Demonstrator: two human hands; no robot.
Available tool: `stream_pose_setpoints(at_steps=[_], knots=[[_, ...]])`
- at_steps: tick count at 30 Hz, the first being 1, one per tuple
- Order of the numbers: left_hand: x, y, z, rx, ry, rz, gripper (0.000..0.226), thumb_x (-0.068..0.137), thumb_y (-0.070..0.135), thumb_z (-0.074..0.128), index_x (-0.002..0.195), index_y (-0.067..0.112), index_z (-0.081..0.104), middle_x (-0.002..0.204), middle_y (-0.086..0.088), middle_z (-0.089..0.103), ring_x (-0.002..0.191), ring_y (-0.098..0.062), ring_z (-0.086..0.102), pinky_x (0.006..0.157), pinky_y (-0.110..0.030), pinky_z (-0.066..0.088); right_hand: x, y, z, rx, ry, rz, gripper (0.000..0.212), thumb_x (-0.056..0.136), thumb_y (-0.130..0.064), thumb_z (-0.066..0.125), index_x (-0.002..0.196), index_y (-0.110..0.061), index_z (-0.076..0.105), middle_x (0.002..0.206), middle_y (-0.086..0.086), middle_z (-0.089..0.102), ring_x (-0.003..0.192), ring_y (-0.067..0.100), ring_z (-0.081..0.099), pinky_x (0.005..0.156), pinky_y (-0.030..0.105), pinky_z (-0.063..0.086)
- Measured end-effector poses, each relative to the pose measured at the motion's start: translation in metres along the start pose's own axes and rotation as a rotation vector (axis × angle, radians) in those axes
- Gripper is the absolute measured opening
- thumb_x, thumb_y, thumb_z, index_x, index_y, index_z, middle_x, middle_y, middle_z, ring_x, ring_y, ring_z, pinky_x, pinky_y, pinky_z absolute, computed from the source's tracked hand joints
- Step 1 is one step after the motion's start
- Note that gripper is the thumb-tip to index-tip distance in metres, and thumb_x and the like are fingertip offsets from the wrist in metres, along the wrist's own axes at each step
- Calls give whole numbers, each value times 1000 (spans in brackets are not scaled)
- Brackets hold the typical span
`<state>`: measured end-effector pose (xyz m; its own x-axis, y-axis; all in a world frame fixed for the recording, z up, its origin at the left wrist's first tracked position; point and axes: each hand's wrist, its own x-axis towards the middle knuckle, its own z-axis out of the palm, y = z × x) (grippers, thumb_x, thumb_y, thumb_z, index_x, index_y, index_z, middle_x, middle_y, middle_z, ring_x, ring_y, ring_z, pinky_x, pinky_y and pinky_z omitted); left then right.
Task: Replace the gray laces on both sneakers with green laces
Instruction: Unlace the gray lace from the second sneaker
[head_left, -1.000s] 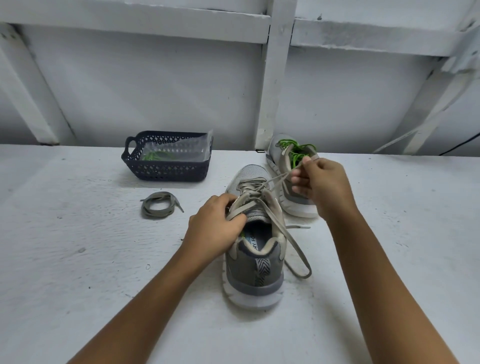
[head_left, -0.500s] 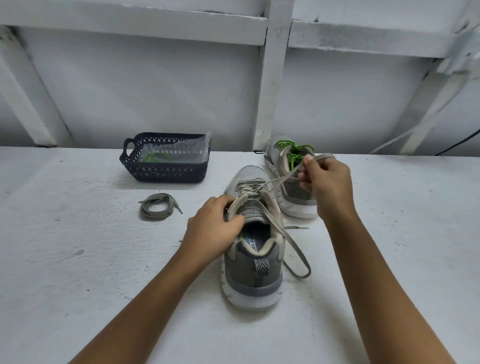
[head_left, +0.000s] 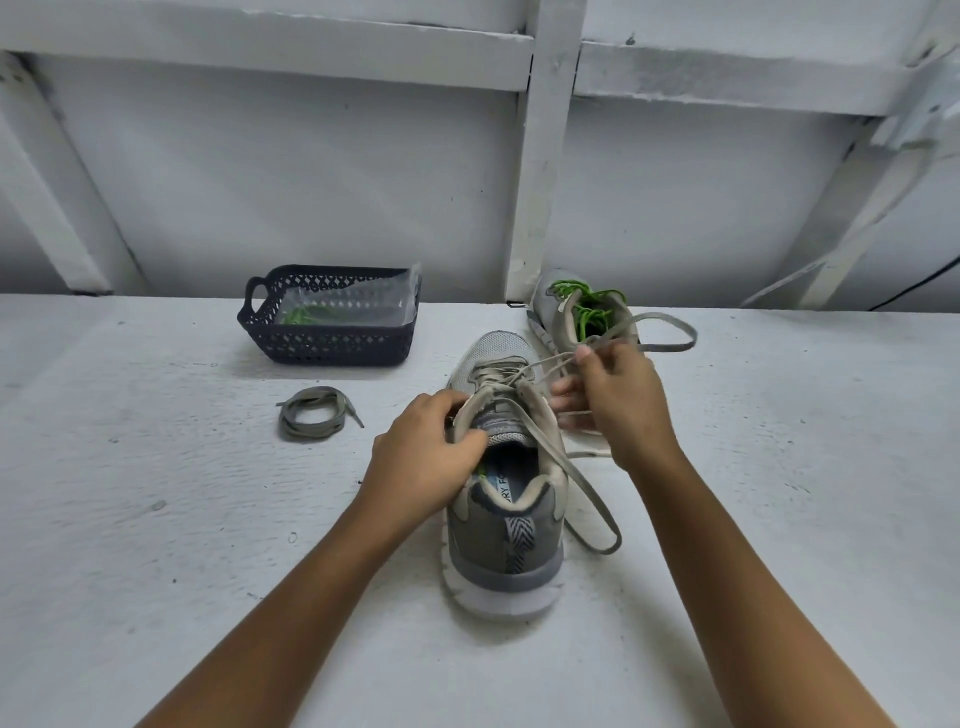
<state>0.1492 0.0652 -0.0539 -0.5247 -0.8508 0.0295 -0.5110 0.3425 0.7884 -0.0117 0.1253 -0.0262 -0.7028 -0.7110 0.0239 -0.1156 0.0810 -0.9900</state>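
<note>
near sneaker (head_left: 504, 525) was held at the collar by the left hand (head_left: 426, 457), fingers curled round it, likely so the gray lace (head_left: 670, 347) pinched in the right hand (head_left: 618, 400) could be drawn from the eyelets. green lace (head_left: 306, 314) was kept in the basket (head_left: 327, 348).

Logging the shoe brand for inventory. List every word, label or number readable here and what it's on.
"RY FO": on the insole of the near sneaker, a cut-off fragment; the rest is hidden.
Nothing readable on the far sneaker, the basket or the bag in it.
</note>
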Motion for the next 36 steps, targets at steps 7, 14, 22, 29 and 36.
stream_pose_setpoints(at_steps=[7,14,22,29,36], knots=[[0,-1,1,-15,-4,38,59,70,50,44,126,33,52,118,8,58,111,-12,54,101,-42,40,-17,5,-7,-84,24,-1,49,100,-39,39,64,-8,53,53,5,58,40,11,53,41,22,45],[11,0,-3,-16,22,169,34,91,42,54,117,24,65,111,4,58,106,-9,54,97,-27,39,-37,31,-1,-178,-77,-234,12,93,-26,55,90,-17,63,83,-6,65,75,-2,57,66,8,42],[39,10,-19,-307,-163,62,13,88,11,63,77,18,65,75,5,62,63,3,52,62,-11,41,-40,35,-1,-137,-93,-250,5,89,-23,60,89,-19,63,85,-8,65,80,-2,59,69,10,45],[66,15,-23,-410,-370,-133,24,94,6,49,73,12,58,66,0,52,61,-9,46,63,-23,38,-36,32,-3,-145,-121,-231,8,88,-22,62,88,-15,64,76,-8,63,70,-5,56,62,7,41],[84,24,-26,-214,-351,-46,31,95,8,47,65,15,53,57,3,51,47,-3,42,48,-20,27,-34,34,-4,-135,-131,-224,7,89,-22,62,87,-16,64,75,-8,63,67,-6,54,61,7,41]])
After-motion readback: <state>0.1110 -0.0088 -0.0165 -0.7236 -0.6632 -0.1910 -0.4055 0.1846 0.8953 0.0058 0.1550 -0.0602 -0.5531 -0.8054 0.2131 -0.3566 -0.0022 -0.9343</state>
